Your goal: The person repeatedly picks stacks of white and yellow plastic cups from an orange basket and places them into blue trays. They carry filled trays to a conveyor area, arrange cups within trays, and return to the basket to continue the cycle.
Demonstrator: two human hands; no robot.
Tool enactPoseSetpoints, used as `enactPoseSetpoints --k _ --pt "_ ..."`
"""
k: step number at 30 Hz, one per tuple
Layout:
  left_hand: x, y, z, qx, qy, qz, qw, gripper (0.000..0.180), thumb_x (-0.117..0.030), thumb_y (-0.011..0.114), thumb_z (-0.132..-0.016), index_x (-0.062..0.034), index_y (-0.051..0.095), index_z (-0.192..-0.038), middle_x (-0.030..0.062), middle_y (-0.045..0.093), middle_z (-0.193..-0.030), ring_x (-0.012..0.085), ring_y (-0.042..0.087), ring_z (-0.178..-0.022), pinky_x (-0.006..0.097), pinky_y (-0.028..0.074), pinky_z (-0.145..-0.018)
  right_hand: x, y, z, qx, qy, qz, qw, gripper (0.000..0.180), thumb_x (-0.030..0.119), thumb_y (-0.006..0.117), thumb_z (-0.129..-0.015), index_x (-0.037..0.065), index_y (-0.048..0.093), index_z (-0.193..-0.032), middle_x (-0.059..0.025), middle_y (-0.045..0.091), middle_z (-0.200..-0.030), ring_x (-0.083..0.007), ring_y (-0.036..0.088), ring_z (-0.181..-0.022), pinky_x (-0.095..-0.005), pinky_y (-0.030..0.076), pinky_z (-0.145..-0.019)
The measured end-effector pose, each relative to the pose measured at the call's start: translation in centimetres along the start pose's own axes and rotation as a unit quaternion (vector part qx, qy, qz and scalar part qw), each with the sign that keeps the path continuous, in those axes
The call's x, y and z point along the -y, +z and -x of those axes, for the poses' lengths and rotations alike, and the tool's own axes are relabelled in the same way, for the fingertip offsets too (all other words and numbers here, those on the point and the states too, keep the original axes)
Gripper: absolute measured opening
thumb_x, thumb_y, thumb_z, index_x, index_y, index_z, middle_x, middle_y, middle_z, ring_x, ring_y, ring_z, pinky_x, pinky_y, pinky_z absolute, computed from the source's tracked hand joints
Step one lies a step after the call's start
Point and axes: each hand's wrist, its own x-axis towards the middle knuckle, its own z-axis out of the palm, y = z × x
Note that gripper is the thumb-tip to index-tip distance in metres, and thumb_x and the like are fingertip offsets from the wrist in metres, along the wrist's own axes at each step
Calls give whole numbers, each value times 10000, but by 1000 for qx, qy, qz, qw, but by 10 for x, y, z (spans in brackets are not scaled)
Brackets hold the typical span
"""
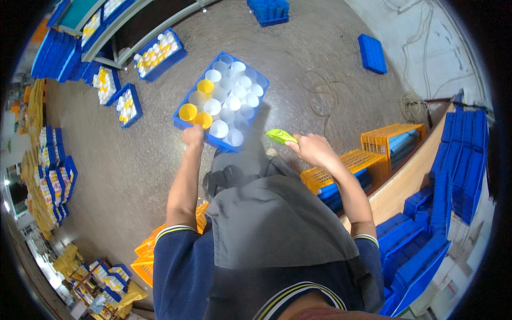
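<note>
Blue plastic crate [184, 101] of tubes gripped at its near edge, mostly filled.
Head view: left hand [193, 135] clamps the crate rim; right hand [314, 149] pinches a small green plastic tool [281, 136] beside it. About four yellow cylindrical tubes [188, 112], roughly sixteen white ones [233, 102]; few slots look free.

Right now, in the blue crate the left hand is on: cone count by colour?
Blue crate, gripped at its near edge by the left hand:
Yellow cones: 3
White or clear cones: about 17, the crowded far corner is hard to separate
Total: about 20
The right hand holds a green tool, not a cone.
</note>
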Motion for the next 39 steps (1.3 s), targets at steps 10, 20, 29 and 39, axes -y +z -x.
enactPoseSetpoints --k 10,20,29,39 --pt "-76 -37 -72 13 -4 -99 995 467 -339 646 -800 90 698 -977 287 683 -1012 415 666 -985 455 514 -850 100 -69 -124 20 -43 25 999 460 441 458 -992 24 634 -1080 -245 669 -765 -429 663 -753 -517 521 -704" --pt "-49 -61 -188 92 -33 24 995 416 -259 705 -783 83 676 -1018 237 707 -963 325 693 -916 417 509 -786 80 -101 -244 -96 71 110 987 483 450 433 -1004 1 597 -1074 -233 649 -682 -414 659 -666 -506 526 -597" --pt "72 -48 -234 58 -69 6 996 321 -207 715 -809 11 693 -1043 127 704 -940 231 677 -791 368 521 -620 28 -27 -283 -3 92 152 984 473 441 463 -988 -16 585 -979 -240 635 -650 -428 647 -610 -523 520 -560" --pt "101 141 -300 92 -270 71 956 463 -274 687 -819 74 614 -1115 117 664 -957 223 647 -782 367 524 -573 -53 107 -201 108 357 -129 919 505 453 430 -1008 -12 529 -1179 -189 668 -841 -340 635 -762 -473 480 -650"
